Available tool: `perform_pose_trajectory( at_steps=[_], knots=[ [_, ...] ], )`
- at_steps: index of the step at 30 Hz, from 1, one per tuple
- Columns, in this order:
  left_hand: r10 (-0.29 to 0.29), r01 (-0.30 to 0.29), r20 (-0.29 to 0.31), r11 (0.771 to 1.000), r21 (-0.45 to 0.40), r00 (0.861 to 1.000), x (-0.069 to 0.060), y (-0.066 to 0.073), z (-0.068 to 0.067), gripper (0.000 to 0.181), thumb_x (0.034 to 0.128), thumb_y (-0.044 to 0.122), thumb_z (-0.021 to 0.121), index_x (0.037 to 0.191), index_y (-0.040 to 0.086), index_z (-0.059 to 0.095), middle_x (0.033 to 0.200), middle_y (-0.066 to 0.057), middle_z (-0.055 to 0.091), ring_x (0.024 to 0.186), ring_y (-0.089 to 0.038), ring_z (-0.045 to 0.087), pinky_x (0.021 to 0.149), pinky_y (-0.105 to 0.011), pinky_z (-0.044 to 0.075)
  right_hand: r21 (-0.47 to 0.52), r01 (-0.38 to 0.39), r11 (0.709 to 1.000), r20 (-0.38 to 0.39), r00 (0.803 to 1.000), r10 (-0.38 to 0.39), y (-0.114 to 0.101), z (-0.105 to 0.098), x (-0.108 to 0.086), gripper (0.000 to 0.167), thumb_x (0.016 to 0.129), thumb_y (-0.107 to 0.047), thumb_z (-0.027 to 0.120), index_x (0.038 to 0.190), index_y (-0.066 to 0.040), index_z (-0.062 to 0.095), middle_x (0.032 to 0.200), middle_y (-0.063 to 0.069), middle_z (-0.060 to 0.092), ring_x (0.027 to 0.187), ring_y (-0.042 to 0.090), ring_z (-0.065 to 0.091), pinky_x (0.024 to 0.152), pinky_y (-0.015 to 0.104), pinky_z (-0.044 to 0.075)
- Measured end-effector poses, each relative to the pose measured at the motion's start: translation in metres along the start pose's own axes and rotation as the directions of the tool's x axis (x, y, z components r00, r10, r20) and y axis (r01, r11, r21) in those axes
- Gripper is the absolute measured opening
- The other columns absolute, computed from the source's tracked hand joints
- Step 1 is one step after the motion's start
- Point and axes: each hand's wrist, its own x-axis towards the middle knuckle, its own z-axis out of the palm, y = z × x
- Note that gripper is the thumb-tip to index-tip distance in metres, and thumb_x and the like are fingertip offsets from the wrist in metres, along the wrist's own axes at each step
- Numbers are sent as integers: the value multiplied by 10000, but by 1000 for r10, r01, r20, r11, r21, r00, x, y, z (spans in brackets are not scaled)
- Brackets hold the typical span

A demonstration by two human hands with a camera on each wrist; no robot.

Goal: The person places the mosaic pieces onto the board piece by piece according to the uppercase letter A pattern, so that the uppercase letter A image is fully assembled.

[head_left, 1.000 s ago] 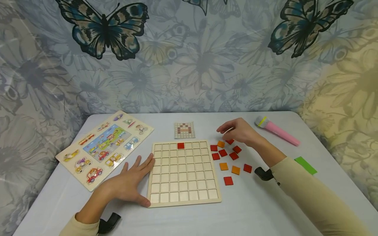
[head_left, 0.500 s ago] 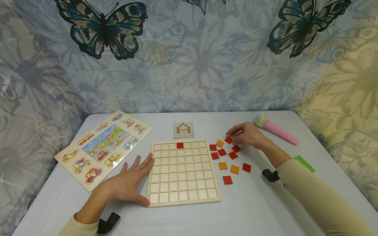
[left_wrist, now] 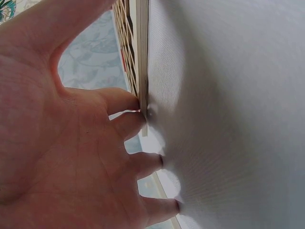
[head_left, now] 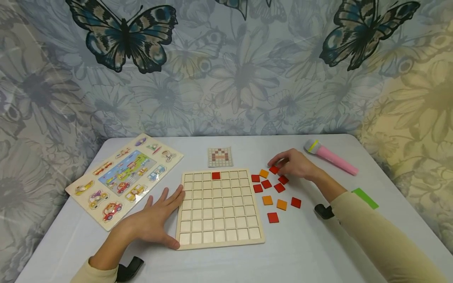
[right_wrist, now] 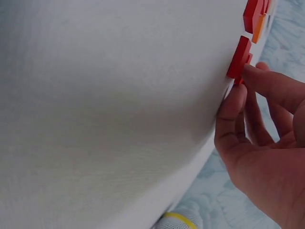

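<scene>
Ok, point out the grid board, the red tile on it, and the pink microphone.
Grid board (head_left: 218,213): head view, bare cell.
Red tile (head_left: 216,175): head view, middle of its top face.
Pink microphone (head_left: 332,158): head view, handle.

I count nine red tiles (head_left: 273,217), three orange tiles (head_left: 267,200), and one each: grid board (head_left: 219,236), puzzle (head_left: 126,169), card (head_left: 220,157), microphone (head_left: 332,157), green piece (head_left: 365,198).

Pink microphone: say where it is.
In the head view, the pink microphone lies on the table at back right, beyond the green piece, right of the right hand.

Pink microphone (head_left: 334,159), green rectangle (head_left: 365,197), vehicle-picture board (head_left: 127,171), butterfly-print backdrop (head_left: 244,90)
</scene>
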Motion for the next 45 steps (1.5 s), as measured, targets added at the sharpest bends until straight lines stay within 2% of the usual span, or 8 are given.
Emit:
perform_pose_trajectory(
  at_steps=[8, 15, 24, 33, 39, 45],
  knots=[
    [7, -7, -6, 1000, 8, 1000, -1, 0, 2, 1401, 615, 620, 926, 1674, 84, 182, 1769, -87, 39, 1580, -531, 3, 1141, -837, 11, -68, 72, 995, -10, 997, -73, 2, 0, 0, 300, 860, 38, 727, 1130, -71, 803, 1145, 132, 750, 1006, 286, 595, 784, 310, 540],
    [8, -8, -9, 1000, 0, 1000, -2, -1, 3, 1400, 616, 611, 929, 1674, 82, 181, 1768, -86, 37, 1582, -526, -6, 1142, -835, 0, -111, 86, 990, -19, 996, -89, -1, 1, 0, 279, 871, 21, 732, 1116, -85, 814, 1095, 125, 733, 967, 279, 578, 740, 279, 517],
    [11, -11, -7, 1000, 4, 1000, -3, -1, 3, 1404, 616, 616, 926, 1675, 82, 174, 1767, -98, 39, 1575, -542, 7, 1136, -841, 8, -173, 93, 980, 1, 996, -94, -4, 3, 1, 268, 887, 8, 724, 1134, -65, 796, 1095, 143, 720, 974, 285, 596, 731, 316, 530],
    [14, -14, -3, 1000, 20, 1000, -2, -2, 2, 1402, 625, 623, 919, 1677, 85, 164, 1769, -89, 23, 1577, -538, 1, 1135, -842, 9, -142, 91, 986, 3, 996, -92, -5, 3, 0, 270, 882, 21, 717, 1139, -37, 776, 1106, 154, 721, 980, 284, 638, 749, 310, 546],
    [13, -13, 5, 1000, 15, 1000, -1, -2, 1, 1412, 625, 631, 917, 1681, 94, 147, 1770, -82, 10, 1582, -525, -15, 1133, -844, 4, -88, 48, 995, 4, 999, -48, -9, 5, -2, 279, 896, -5, 719, 1171, -28, 761, 1134, 164, 718, 1014, 310, 632, 743, 306, 563],
    [16, -16, 2, 1000, 18, 1000, -1, -1, 1, 1414, 625, 633, 916, 1681, 94, 144, 1770, -81, 12, 1583, -526, -13, 1129, -848, 8, -71, 1, 997, -2, 1000, -1, -16, 6, -3, 292, 918, -31, 719, 1208, -39, 755, 1210, 160, 714, 1065, 318, 639, 796, 313, 584]
  ],
)
